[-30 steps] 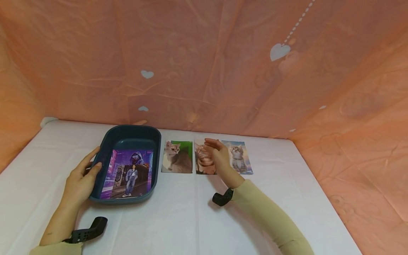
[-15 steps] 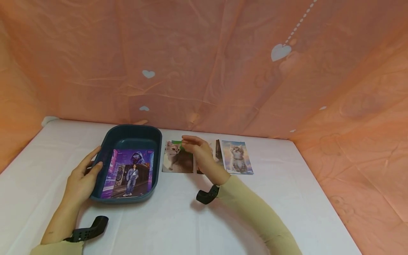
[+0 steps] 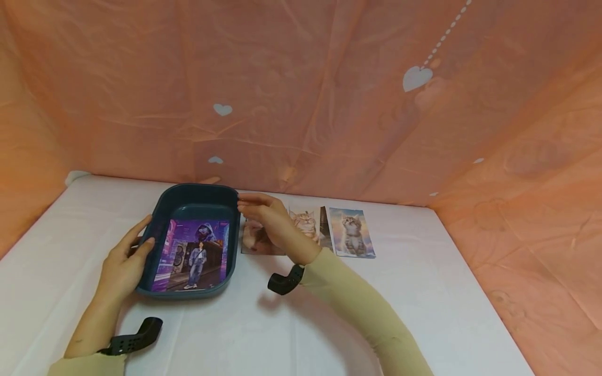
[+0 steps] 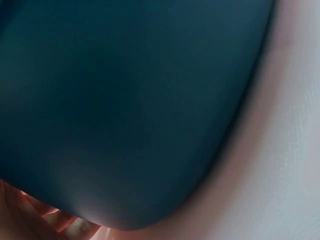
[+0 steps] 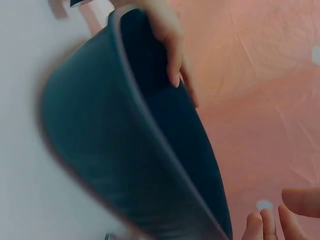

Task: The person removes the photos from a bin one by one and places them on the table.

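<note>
Leftward goes my right hand (image 3: 274, 222) in the head view, since half a second ago it was between the left and middle cat pictures and now its fingertips line up with the right rim of the dark blue-green tray (image 3: 201, 196). Its fingers are nearly straight, lie close together and hold nothing. Below them my palm covers much of the left cat picture (image 3: 257, 244). To its right lie the middle cat picture (image 3: 304, 223), now uncovered, with a strip of a darker picture (image 3: 326, 232) showing at its right edge, and the right cat picture (image 3: 351, 232), both flat on the white-covered desk (image 3: 226, 339). My left hand (image 3: 121, 263) stays at the tray's left side, thumb over the rim, pinching the wall. Inside the tray, toward its near end, a picture of a person in denim (image 3: 196, 263) overlaps a purple picture with a hooded figure (image 3: 205, 231). Behind the desk hangs an orange curtain (image 3: 305, 104) with pale hearts. From my left wrist, the tray's smooth outer wall fills most of the view, dark and blurred, and a few of my fingers show bent under its edge at the lower left. From my right wrist, the tray runs slantwise, my left hand hooked over its far rim; at the lower right my right fingertips stand side by side, the thumb spread away from them, just beside the tray.
</note>
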Demonstrator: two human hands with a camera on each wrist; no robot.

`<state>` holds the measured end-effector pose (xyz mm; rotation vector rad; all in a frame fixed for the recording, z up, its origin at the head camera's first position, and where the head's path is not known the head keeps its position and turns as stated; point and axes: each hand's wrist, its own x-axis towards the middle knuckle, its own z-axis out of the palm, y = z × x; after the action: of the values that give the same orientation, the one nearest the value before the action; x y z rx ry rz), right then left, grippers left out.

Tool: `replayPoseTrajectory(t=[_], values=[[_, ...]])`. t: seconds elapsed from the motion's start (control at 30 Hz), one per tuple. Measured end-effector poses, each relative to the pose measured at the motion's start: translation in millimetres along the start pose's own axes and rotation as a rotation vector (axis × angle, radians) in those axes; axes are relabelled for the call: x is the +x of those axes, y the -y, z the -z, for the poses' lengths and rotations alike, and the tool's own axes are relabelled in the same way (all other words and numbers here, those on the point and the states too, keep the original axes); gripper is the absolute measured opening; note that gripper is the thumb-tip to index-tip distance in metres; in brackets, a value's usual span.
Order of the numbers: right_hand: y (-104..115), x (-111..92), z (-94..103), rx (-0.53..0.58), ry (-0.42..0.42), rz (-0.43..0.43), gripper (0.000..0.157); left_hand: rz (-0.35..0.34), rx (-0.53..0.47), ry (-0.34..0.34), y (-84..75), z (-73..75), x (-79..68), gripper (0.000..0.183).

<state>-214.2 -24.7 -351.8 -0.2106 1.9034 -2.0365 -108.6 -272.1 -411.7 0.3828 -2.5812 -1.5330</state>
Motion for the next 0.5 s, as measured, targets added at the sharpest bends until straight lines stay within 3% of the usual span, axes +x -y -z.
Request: replayPoseTrajectory(t=[0.5], values=[[9,12,-33.0,-0.046,0.045,-0.096,0.034,0.014,0.008,-0.002,-2.2,0.4,-0.5,0.052]])
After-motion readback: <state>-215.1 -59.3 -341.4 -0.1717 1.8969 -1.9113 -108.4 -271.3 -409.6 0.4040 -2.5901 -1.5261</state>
